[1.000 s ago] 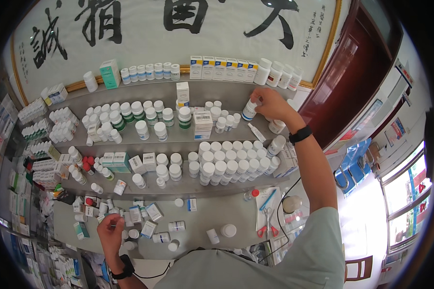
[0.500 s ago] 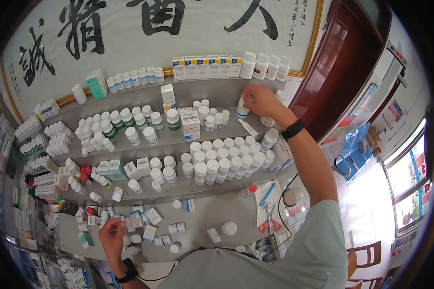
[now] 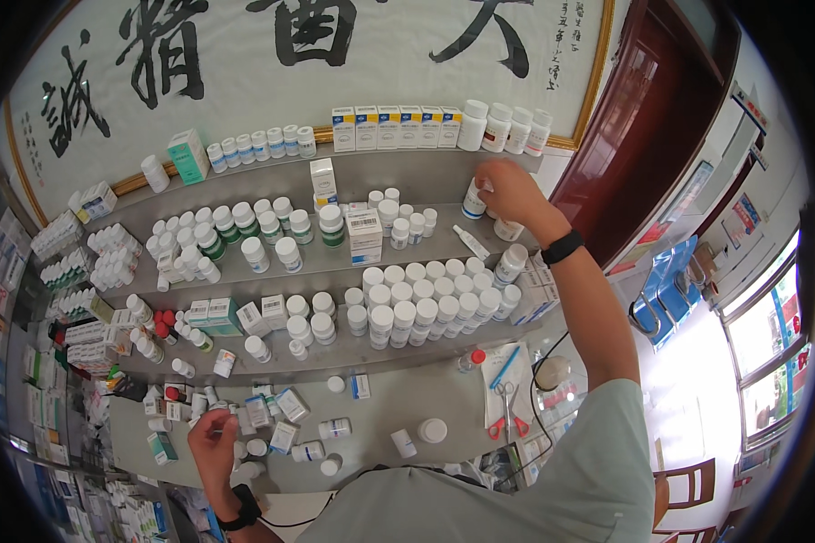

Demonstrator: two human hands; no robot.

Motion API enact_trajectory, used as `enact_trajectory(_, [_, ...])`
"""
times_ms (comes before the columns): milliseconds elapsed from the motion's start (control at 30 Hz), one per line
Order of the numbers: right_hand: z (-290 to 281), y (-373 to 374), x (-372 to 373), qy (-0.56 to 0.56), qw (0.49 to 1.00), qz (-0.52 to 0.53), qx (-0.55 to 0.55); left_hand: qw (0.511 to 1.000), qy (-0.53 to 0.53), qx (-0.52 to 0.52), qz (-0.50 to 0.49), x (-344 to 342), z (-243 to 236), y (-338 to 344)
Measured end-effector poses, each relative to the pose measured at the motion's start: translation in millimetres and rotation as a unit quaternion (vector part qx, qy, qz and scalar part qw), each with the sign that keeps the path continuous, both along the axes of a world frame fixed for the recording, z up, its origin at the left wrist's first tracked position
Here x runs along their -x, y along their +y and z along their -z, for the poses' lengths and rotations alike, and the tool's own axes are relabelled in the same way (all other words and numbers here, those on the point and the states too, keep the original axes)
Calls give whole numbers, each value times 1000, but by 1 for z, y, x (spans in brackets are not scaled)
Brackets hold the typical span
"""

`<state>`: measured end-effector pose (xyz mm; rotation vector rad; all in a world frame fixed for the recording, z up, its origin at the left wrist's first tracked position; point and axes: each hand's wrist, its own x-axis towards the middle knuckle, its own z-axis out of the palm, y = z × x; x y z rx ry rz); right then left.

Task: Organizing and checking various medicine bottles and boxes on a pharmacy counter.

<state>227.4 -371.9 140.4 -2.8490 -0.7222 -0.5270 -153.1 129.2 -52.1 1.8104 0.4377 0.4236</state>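
Observation:
My right hand point(image 3: 512, 192) reaches to the right end of the second shelf point(image 3: 335, 264). Its fingers are closed round the upper part of a white pill bottle point(image 3: 473, 203) with a blue-marked label, which stands upright. Another white bottle point(image 3: 507, 228) is partly hidden beneath that hand, and a small white tube-shaped pack point(image 3: 471, 242) lies just in front. Low on the left, my left hand point(image 3: 213, 443) hovers over the desk with half-curled fingers and nothing visible in them. Beside it are small medicine boxes point(image 3: 257, 412) and white bottles, some lying on their sides.
Tiered grey shelves carry rows of white bottles point(image 3: 423, 312) and boxes point(image 3: 398, 127). On the desk point(image 3: 371, 425) lie red-handled scissors point(image 3: 507, 416), a blue pen point(image 3: 505, 366) and a red-capped bottle point(image 3: 471, 361). A black cable point(image 3: 545, 434) runs along the right; blue chairs point(image 3: 666, 290) stand beyond.
The view has shifted slightly, so the shelves sit a little further right and lower. My right hand stays at the same bottle, and my left hand has hardly moved.

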Motion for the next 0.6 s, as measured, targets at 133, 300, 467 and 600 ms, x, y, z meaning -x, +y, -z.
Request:
enact_trajectory(133, [-11,-3,12,-37,997,-17,-65,1000,-6,2,4,0,-2,-2])
enact_trajectory(300, [-35,-5,42,1,989,31,-145,1000,-2,17,8,2,-4,0])
enact_trajectory(467, [-16,-8,57,51,997,-20,-59,1000,5,8,12,-1,1,1])
enact_trajectory(600, [5,-2,57,101,995,20,5,1000,9,7,16,-6,-5,-8])
